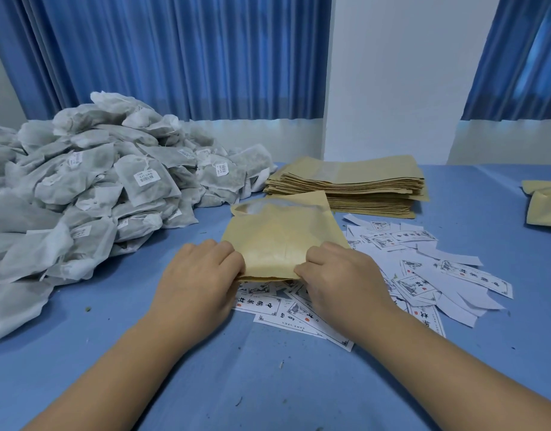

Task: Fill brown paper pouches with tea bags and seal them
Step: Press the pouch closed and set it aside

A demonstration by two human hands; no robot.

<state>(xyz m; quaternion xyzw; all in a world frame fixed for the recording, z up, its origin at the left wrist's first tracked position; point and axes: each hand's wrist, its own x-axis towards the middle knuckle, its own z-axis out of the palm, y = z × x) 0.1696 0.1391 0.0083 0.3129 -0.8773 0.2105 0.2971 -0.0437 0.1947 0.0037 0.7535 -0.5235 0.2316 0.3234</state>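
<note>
Pouch (280, 241), apparently between left fingers (229, 255) and right fingers (316, 258)

Small packing workroom, heaped tea bags (90, 181), stacked pouches (355, 185), labels (423, 269)

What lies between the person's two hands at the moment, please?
In the head view, a brown paper pouch lies between the left hand and the right hand, both gripping its near end; printed labels lie beneath it.

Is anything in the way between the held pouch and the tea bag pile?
Nothing visible. The left hand and right hand grip the pouch at its near edge; only bare blue cloth lies between it and the tea bag pile at left.
</note>
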